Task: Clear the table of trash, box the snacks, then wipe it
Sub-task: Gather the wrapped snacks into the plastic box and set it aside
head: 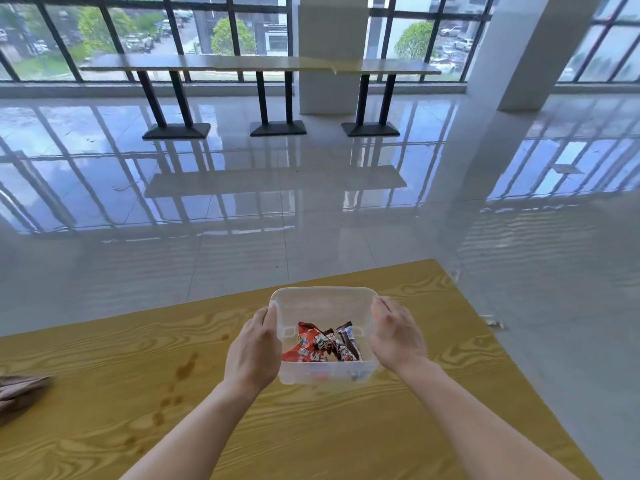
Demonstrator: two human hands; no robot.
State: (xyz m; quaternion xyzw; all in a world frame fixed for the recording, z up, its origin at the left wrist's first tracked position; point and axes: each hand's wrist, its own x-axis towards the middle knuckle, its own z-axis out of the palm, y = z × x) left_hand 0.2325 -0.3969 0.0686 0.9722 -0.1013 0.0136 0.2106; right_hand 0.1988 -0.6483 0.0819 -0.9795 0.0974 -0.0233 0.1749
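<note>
Your left hand and right hand each grip a side of the clear plastic box. The red and brown snack packets lie between them. It has no lid, so tipping could spill them onto the yellow wooden table underneath.

a canteen-like hall — long tables by tall windows; glossy tiled floor

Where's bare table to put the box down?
Bare wood right of the box up to the table edge, and between box and far edge. Left: stains, then a cloth at frame edge. The left hand and right hand grip the box.
</note>
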